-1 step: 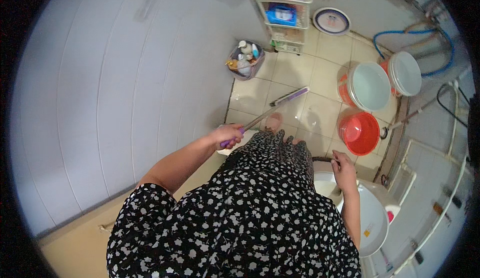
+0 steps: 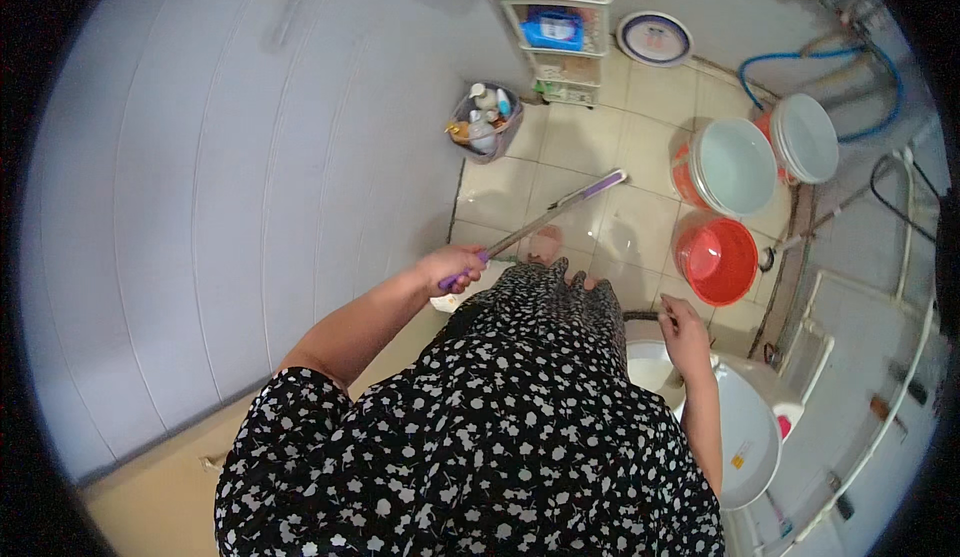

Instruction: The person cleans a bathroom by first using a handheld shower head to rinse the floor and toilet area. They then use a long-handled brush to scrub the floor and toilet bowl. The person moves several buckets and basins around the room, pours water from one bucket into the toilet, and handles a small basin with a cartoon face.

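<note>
My left hand [image 2: 455, 265] grips the purple handle of a long thin pole [image 2: 548, 219]. Its metal shaft slants up and to the right, and its purple far end [image 2: 603, 184] hangs over the tiled floor. My right hand [image 2: 685, 332] is lower right, over the rim of a white toilet bowl [image 2: 648, 369]. Its fingers are curled near a thin dark edge, and I cannot tell whether they hold anything. My flowered black dress fills the lower middle and hides my legs. One foot [image 2: 545, 245] shows below the pole.
A white tiled wall fills the left. A red bucket [image 2: 716, 260] stands by the toilet, and two more buckets [image 2: 735, 165] with pale tops stand behind it. Further back are a small basket of bottles [image 2: 483, 122], a shelf rack [image 2: 560, 27], a round basin [image 2: 653, 38] and a blue hose [image 2: 800, 57].
</note>
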Available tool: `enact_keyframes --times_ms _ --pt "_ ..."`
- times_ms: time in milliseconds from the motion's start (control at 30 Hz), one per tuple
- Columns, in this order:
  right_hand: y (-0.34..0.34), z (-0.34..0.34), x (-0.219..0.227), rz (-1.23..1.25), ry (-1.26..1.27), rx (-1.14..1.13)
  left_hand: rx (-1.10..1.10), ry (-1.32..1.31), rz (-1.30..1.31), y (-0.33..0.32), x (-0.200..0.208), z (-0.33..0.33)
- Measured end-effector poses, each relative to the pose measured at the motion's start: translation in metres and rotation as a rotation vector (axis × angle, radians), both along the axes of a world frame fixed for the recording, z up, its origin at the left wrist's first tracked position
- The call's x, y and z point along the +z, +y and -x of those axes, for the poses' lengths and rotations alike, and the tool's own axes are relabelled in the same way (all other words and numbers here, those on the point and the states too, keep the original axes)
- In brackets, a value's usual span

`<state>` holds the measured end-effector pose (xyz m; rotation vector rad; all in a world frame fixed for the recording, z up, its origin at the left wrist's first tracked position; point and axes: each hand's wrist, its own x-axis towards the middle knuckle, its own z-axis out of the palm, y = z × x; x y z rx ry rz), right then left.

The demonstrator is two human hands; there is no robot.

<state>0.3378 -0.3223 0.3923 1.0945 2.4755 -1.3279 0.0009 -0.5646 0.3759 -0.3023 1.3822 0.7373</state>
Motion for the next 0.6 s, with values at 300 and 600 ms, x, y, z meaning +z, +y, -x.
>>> enact_keyframes --times_ms 300,600 --pt "-0.007 0.024 -0.029 0.237 0.141 -0.108 -0.376 0.186 -0.036 0.090 0.043 -0.004" --pt "-0.017 0.043 -0.134 1.657 0.536 -0.757 -0.466 -0.182 -0.107 0.203 -0.014 -0.154"
